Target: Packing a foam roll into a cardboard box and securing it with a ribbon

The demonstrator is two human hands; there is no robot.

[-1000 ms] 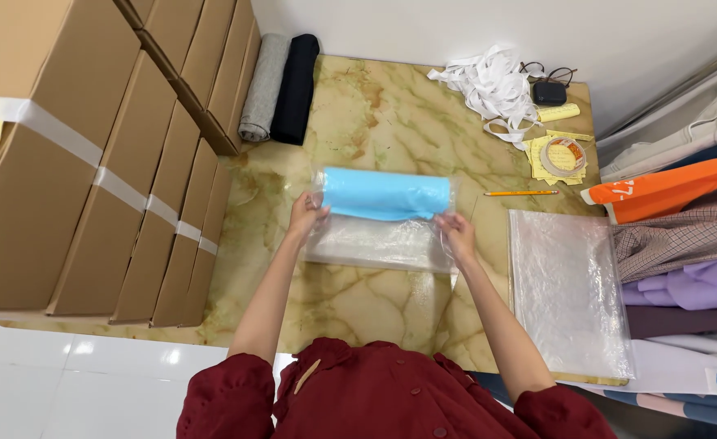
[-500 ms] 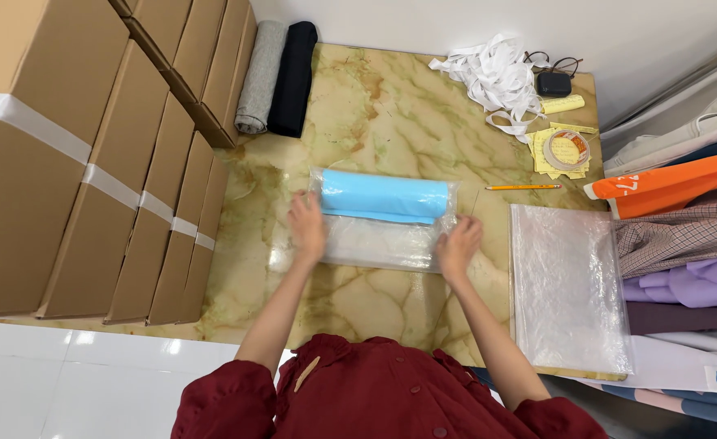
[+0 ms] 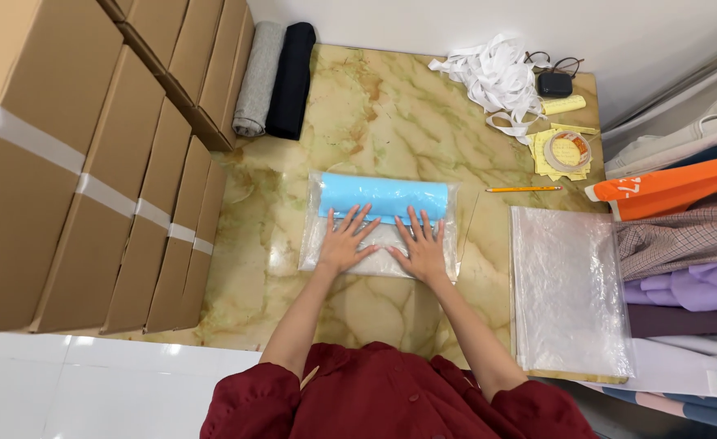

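On the marble table (image 3: 375,114), the clear plastic bag (image 3: 379,223) holding one blue folded cloth (image 3: 384,197) lay mid-table, far from the person. Both hands had moved from the bag's ends to its middle: left hand (image 3: 345,242) and right hand (image 3: 421,248) lay flat, fingers spread, side by side, gripping nothing. Right lay one stack of empty bags (image 3: 568,289), one pencil (image 3: 523,189).

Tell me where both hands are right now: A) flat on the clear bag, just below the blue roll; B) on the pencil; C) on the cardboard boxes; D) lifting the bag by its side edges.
A: the left hand and right hand lie palm down, fingers spread, on the clear plastic bag beside the blue roll inside it.
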